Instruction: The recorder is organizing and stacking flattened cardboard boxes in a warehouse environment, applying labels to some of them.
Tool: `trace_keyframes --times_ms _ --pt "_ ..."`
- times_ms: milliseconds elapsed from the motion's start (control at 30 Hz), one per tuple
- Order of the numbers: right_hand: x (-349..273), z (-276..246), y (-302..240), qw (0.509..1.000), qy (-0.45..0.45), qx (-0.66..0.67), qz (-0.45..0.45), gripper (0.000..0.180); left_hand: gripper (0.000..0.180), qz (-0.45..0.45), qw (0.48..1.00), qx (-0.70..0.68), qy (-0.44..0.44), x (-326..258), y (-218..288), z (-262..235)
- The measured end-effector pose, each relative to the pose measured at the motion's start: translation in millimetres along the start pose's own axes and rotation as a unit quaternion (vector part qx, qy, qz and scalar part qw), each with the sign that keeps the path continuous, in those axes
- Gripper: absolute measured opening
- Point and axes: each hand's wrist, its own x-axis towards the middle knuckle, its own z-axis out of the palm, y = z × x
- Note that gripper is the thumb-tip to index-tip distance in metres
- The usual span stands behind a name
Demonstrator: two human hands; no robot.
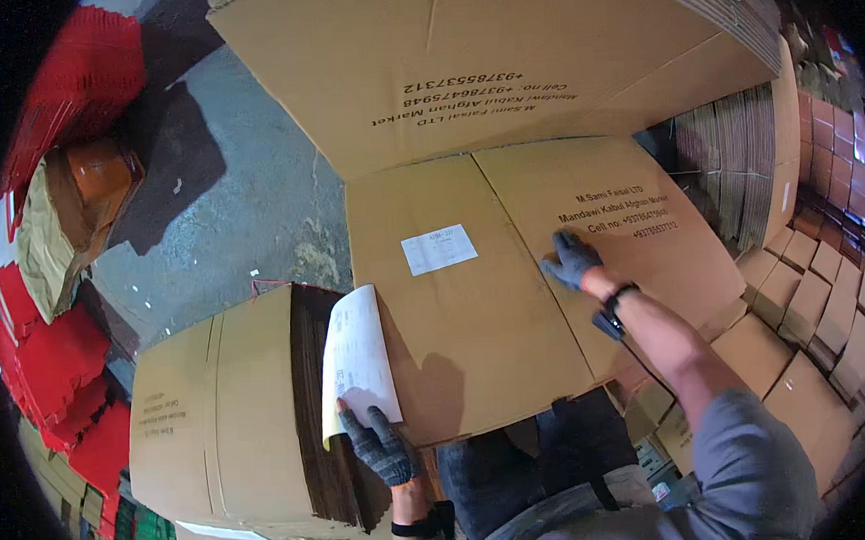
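Note:
A flattened cardboard sheet [428, 368] with a centre crease lies in front of me, dark print on its right half. A white paper label [439, 249] lies flat on its left half. My left hand [381, 449], in a grey glove, grips the lower end of a curled sheaf of papers [357, 352] at the sheet's left edge. My right hand [575, 260], also gloved, rests on the cardboard just right of the crease, its fingers apart and nothing in them. Beyond, a large printed cardboard panel [411, 51] stands tilted up.
At left is a stack of flattened cartons [252, 377], with red stacks [70, 357] farther left. A brown-paper-wrapped bundle [63, 216] sits on the grey floor [242, 172]. Upright bundled cardboard [729, 147] and rows of small brown boxes [815, 294] flank the right side.

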Motion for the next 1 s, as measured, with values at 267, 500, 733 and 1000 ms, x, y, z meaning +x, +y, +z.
trace_keyframes --times_ms 267,500,733,1000 --pt "-236 -56 -112 0.95 0.071 0.046 -0.3 0.084 0.057 -0.09 0.975 -0.202 -0.025 23 50 -9" --pt "-235 -112 -119 0.887 0.325 0.017 -0.329 0.05 0.043 -0.016 0.991 -0.106 0.086 47 20 -53" --pt "-210 -205 -198 0.78 0.467 0.169 -0.381 0.057 0.055 0.114 0.993 0.03 0.031 11 43 -89" --pt "-195 -143 -266 0.773 0.129 0.203 -0.587 0.042 0.08 0.215 0.95 0.064 -0.215 -21 120 -73"
